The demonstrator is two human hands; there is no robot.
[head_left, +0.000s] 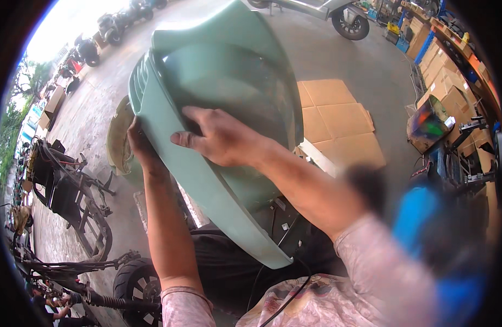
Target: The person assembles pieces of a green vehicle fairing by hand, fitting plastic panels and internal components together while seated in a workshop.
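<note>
A large pale-green scooter body panel (229, 218), with a long tapering side strip and a broad curved shell (223, 65), is tilted up in front of me. My left hand (141, 143) grips the strip's left edge, its fingers partly hidden behind. Across the strip's inner edge lies my right hand (221, 133): the thumb presses on the strip's face and the index finger reaches along the edge, while the other fingers are mostly tucked out of sight. The panel's narrow lower tip hangs over my dark-trousered lap.
Left of me stand a bare scooter frame (82, 196) and a black wheel (136, 283). A cream-lined green part (119, 141) is behind my left hand. Flattened cardboard (338, 120) lies on the floor. Boxes (441, 71) fill shelves at right. Something blue (417, 215) blurs nearby.
</note>
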